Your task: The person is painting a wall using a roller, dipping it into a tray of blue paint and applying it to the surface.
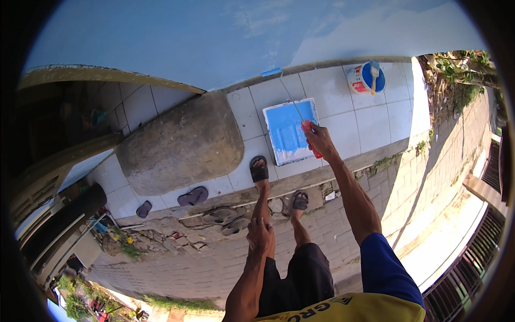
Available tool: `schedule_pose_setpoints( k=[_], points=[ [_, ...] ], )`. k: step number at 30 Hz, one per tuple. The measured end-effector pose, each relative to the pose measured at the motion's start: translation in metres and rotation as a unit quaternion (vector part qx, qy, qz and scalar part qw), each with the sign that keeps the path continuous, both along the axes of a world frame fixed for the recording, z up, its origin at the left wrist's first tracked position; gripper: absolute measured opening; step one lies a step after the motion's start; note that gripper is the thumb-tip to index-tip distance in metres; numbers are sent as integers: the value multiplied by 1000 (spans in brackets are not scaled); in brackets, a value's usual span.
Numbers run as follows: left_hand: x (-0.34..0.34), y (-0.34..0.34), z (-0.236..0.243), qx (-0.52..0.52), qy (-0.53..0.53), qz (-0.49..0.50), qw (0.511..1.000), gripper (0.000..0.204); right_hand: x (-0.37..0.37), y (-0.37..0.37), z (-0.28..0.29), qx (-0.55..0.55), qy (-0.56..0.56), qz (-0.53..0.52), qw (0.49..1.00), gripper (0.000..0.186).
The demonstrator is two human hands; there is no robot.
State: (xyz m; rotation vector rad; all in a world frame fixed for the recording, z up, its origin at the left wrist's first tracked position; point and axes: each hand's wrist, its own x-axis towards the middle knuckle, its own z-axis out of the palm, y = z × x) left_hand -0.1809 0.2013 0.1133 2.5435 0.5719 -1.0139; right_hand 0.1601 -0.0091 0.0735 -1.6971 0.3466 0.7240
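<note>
The right hand grasps the roller by its red handle, the long rod letting it reach the wall's foot at 11 o'clock. The tray lies at 9 o'clock, presumably for nearby paint. At 7 o'clock the left hand rests on the leg, probably bracing; clasping, I cannot tell. At 1 o'clock a brush spans the bucket, likely kept off the tiles.

On the tiled floor, a paint tray lies between a concrete slab, left, and a paint bucket, right, with a paintbrush across its top; a roller head is by the wall beyond.
</note>
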Motion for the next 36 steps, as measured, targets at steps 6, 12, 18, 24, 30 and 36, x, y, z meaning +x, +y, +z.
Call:
schedule_pose_setpoints(
  k=[6,12,18,24,30,36],
  points=[
    [-1,-3,4,16,-37,-13,999,46,-22,-5,40,2,2,-8,1000,35],
    [-7,-3,-1,37,-66,-35,997,44,-38,-7,67,-6,11,-19,1000,36],
    [-1,3,1,-10,-8,-1,1000,50,-17,3,9,1,-6,-8,1000,33],
    [0,4,7,-8,-16,0,1000,46,-2,12,-14,13,8,-18,1000,28],
    [-15,2,-5,30,-45,-20,998,40,-21,12,50,-2,10,-8,1000,32],
    [-18,-2,-4,38,-71,-30,996,38,-47,4,146,10,15,-30,999,45]
  ],
)
